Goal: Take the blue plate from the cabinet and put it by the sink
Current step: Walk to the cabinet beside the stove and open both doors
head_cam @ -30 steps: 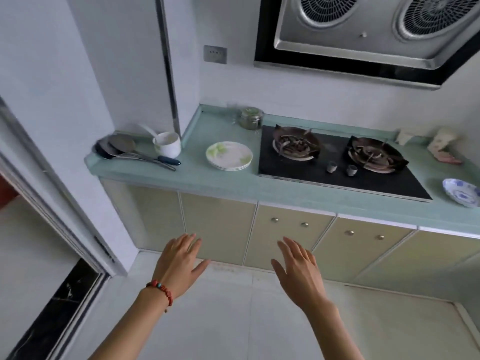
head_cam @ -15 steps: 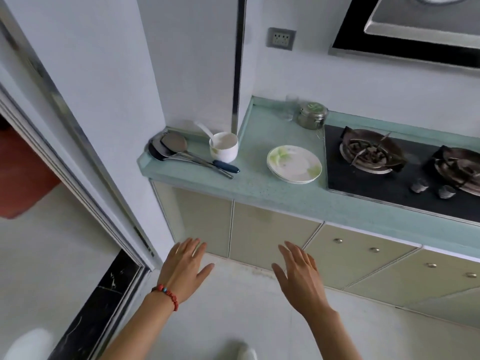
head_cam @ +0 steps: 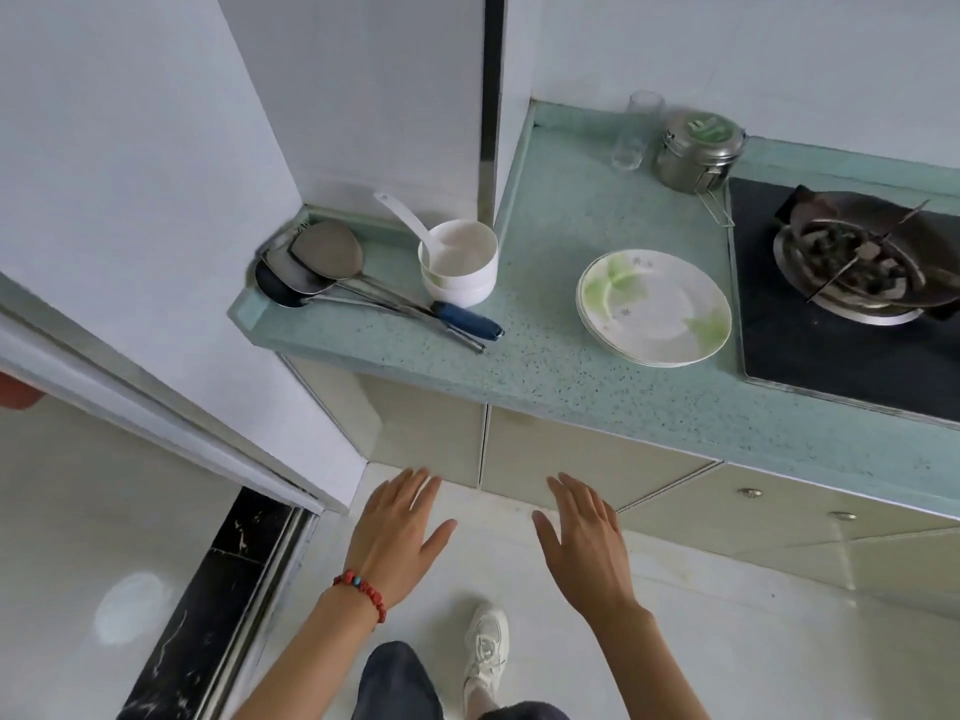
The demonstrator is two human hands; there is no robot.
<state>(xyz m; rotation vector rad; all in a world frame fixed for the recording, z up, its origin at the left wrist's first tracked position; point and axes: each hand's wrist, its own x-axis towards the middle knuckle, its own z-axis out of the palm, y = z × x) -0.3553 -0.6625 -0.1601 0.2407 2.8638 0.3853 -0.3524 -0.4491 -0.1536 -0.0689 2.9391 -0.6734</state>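
1. Pale green speckled worktop [head_cam: 545, 356] ran along a white wall, with beige cabinet doors [head_cam: 587, 459] shut beneath it and a light tiled floor below.
2. On the worktop lay a stack of white plates [head_cam: 654, 306] with green leaf print, a white bowl [head_cam: 460, 270] with a spoon in it, and ladles [head_cam: 311, 267] with their handles beside the bowl.
3. A clear glass [head_cam: 634, 129] and a steel tin [head_cam: 696, 150] stood at the back near the wall.
4. The hob [head_cam: 841, 335] was cut off at the right edge, only one burner showing.
5. No blue plate could be seen; whatever the cabinet held was hidden behind its closed doors.
6. The left hand [head_cam: 397, 537], with a red bead bracelet at the wrist, hung flat and spread in front of the cabinet doors, holding nothing.
7. The right hand [head_cam: 584, 543] was likewise spread, palm down, empty, well apart from the left and touching nothing.
8. One white shoe [head_cam: 485, 646] and a dark trouser leg showed at the bottom edge, partly cut off.
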